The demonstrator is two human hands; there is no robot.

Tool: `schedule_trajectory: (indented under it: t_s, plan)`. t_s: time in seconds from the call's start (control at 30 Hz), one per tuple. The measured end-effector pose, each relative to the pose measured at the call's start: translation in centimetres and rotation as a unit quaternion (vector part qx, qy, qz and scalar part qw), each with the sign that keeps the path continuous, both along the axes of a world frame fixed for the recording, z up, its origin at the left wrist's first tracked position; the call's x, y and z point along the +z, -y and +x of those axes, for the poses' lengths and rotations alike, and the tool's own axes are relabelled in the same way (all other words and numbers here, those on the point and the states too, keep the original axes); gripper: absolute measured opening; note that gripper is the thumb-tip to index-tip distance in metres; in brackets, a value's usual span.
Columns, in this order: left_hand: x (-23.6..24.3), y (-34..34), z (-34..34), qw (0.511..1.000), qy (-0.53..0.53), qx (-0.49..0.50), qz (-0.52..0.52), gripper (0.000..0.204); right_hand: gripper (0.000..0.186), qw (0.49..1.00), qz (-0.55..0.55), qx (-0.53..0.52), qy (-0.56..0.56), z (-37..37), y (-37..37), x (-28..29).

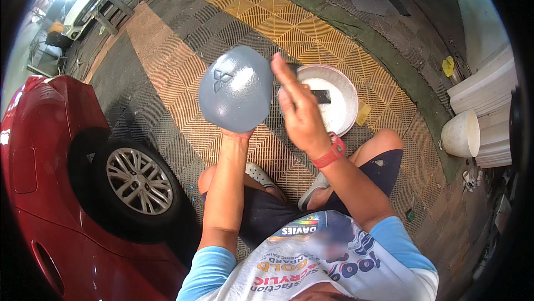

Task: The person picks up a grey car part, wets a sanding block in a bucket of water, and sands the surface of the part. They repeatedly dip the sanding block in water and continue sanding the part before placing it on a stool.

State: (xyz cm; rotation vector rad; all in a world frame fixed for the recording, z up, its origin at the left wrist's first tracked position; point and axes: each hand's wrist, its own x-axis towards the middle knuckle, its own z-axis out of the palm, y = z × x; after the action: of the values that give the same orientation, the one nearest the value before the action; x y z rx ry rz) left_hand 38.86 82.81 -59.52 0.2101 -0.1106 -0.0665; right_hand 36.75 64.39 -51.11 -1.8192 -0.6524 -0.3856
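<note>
Grey and shiny is the cover (pixel 237 92), a rounded shell which is held in the air above the patterned floor (pixel 172 87), ahead of the person and left of the white basin (pixel 344 110). The left grip (pixel 238 133) holds it from below, near its lower edge; the fingers are mostly hidden behind it, so I cannot tell how they are spread. The right grip (pixel 303 114) is wide, with fingers stretched and nothing seen in it, just beside the cover's right edge.

To do this well, I think the left palm should stay steady and only tilt the shell a little, so the light shows its whole surface. The right fingers should touch lightly and flat, and the red watch (pixel 331 152) should keep away from the gloss.

The bulging face, with its emblem (pixel 222 80) left of the middle, points up toward the camera. The outline is almost round; its slightly longer axis seems to run away from the person.
</note>
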Motion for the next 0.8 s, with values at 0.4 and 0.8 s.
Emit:
schedule_trajectory:
  t_s: [0.4, 0.8]
  plan:
    - [-0.9, 0.3, -0.5, 0.986, -0.035, 0.099, 0.126, 0.065, 0.057, 0.998, -0.052, -0.012, -0.046, -1.1, 0.1, -0.8]
    - [-1.0, 2.0, 0.3, 0.945, -0.197, 0.239, 0.105, 0.075, 0.077, 0.942, -0.303, 0.006, 0.14, -4.8, -5.1, -3.2]
